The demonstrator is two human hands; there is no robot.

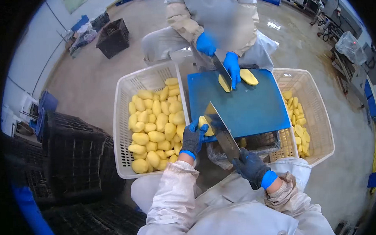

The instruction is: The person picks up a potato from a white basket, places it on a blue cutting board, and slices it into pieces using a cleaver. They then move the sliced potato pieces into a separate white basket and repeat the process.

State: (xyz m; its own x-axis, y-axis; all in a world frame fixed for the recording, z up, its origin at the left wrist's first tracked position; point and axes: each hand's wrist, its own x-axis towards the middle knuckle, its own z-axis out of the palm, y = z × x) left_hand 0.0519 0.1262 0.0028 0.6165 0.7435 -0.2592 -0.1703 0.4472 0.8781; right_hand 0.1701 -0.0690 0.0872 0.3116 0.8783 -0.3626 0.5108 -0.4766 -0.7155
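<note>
My left hand (193,137), in a dark glove with a blue cuff, grips a peeled potato (205,126) at the near left corner of the blue cutting board (254,111). My right hand (252,167), gloved the same way, is closed on the handle of a wide-bladed knife (223,133). The blade slants up and away to the left, its flat side right beside the potato and overlapping it in this view. To the left stands a white crate (127,161) full of whole peeled potatoes (157,122).
Across the board a co-worker's blue-gloved hands (232,66) work a knife (222,68) at a potato piece; a potato half (248,77) lies beside. At right a white crate (320,121) holds cut potatoes (298,122). Black crates (77,154) stand left. A lined bin (259,144) sits under the board.
</note>
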